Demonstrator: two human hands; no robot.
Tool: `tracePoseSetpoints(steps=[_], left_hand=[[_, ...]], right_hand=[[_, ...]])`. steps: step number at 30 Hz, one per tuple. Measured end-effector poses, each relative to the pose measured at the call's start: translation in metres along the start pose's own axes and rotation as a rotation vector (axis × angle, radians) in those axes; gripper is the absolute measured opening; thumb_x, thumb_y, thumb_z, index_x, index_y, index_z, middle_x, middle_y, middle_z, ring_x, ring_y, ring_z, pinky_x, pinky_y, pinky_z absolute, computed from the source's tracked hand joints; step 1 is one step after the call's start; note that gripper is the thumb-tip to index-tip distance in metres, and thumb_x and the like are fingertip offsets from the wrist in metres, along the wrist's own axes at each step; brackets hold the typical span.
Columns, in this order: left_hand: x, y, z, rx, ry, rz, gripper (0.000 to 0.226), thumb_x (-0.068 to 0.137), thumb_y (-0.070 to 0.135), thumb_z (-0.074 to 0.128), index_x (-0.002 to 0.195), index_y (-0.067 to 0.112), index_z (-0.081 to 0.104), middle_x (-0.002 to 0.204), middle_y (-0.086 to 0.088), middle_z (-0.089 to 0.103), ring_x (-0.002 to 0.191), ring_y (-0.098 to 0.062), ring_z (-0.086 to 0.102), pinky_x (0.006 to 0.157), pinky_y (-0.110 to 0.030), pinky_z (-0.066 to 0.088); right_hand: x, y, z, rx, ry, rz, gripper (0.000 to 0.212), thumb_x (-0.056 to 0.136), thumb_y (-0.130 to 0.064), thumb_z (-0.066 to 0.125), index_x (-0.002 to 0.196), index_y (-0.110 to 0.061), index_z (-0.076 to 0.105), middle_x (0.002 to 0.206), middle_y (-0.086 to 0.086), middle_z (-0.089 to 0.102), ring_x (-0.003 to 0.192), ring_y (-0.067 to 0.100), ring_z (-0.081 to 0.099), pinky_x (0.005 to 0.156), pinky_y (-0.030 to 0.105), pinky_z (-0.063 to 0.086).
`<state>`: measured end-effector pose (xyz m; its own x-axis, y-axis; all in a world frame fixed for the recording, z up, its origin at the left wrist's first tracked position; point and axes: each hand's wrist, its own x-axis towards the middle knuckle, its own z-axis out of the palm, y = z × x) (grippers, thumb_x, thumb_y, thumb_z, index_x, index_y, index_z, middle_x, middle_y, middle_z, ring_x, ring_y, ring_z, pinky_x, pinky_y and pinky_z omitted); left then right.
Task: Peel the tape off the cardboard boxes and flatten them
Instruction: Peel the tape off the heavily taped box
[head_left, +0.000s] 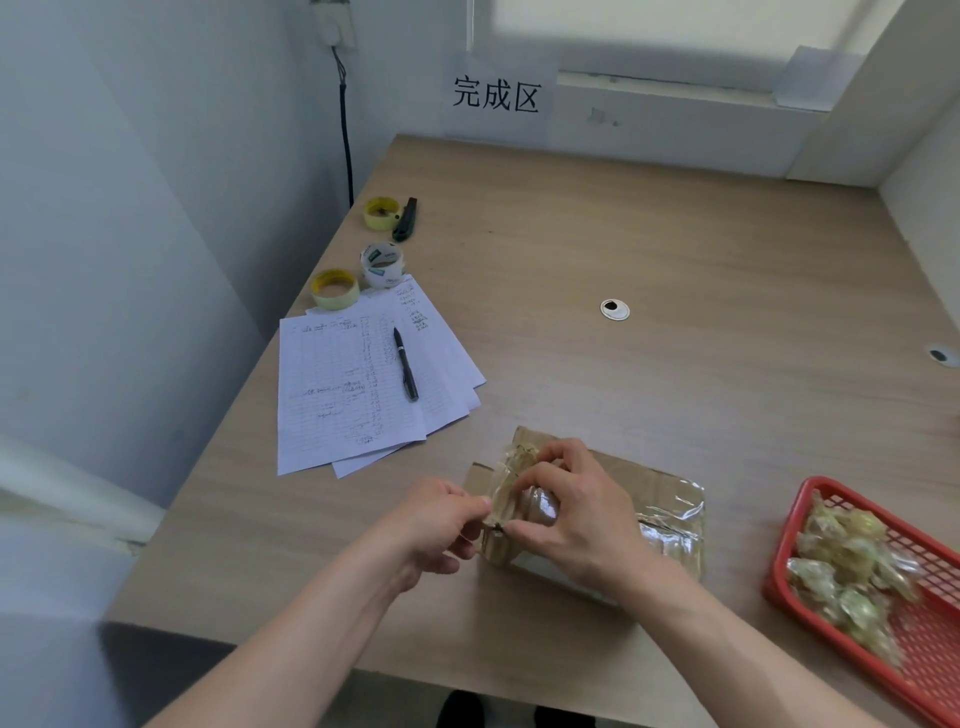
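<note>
Mid-peel: both hands (441, 519) (566, 514) pinching loosened tape (511, 480) off the box (660, 499), shiny strips left; basket (810, 613) holding tape wads (852, 566).

Pretty evenly lit, soft daylight coming from the window (649, 36) at 12 o'clock, which is blown out to near white. Shadows are faint, just a soft one under the hands and box (623, 499). Glare shows on the shiny tape (670, 525) on the box, toward 4 o'clock. The basket (883, 613) at 4 o'clock is smeared with motion blur, same for the wads inside. Wide-angle lens bends the wall (130, 260) and desk (675, 234) edges near the borders. Handwriting on the papers (337, 395) is too soft to read, the whole thing looks a bit compressed.
</note>
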<state>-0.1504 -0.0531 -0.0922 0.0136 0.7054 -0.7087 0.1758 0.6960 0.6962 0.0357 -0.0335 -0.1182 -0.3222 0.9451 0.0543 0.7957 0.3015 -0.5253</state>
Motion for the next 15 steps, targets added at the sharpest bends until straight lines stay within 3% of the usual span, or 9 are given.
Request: tracePoseSetpoints(steps=[4, 10, 15], left_hand=[[-0.002, 0.013, 0.003, -0.018, -0.025, -0.034, 0.025, 0.098, 0.019, 0.057, 0.074, 0.011, 0.06, 0.049, 0.002, 0.05, 0.041, -0.012, 0.045, 0.047, -0.018, 0.03], [-0.002, 0.012, 0.0, -0.035, -0.08, -0.018, 0.024, 0.093, 0.017, 0.062, 0.069, 0.015, 0.062, 0.055, 0.001, 0.053, 0.042, -0.013, 0.044, 0.05, -0.019, 0.033], [0.003, -0.005, -0.005, -0.03, 0.036, 0.114, 0.009, 0.084, 0.01, 0.072, 0.079, 0.012, 0.064, 0.059, 0.0, 0.058, 0.047, -0.016, 0.053, 0.051, -0.024, 0.037]], right_hand=[[-0.006, -0.007, 0.005, 0.057, 0.064, -0.038, 0.021, 0.066, -0.045, 0.082, 0.084, -0.037, 0.073, 0.105, -0.015, 0.051, 0.08, 0.001, 0.046, 0.071, 0.027, 0.041], [-0.002, -0.011, 0.005, 0.122, 0.038, 0.027, 0.02, 0.077, -0.055, 0.074, 0.085, -0.037, 0.076, 0.088, -0.018, 0.053, 0.076, 0.0, 0.046, 0.074, 0.031, 0.039], [-0.002, -0.011, 0.004, 0.261, 0.005, 0.086, 0.004, 0.083, -0.04, 0.073, 0.082, -0.037, 0.075, 0.078, -0.018, 0.065, 0.075, 0.002, 0.06, 0.075, 0.032, 0.047]])
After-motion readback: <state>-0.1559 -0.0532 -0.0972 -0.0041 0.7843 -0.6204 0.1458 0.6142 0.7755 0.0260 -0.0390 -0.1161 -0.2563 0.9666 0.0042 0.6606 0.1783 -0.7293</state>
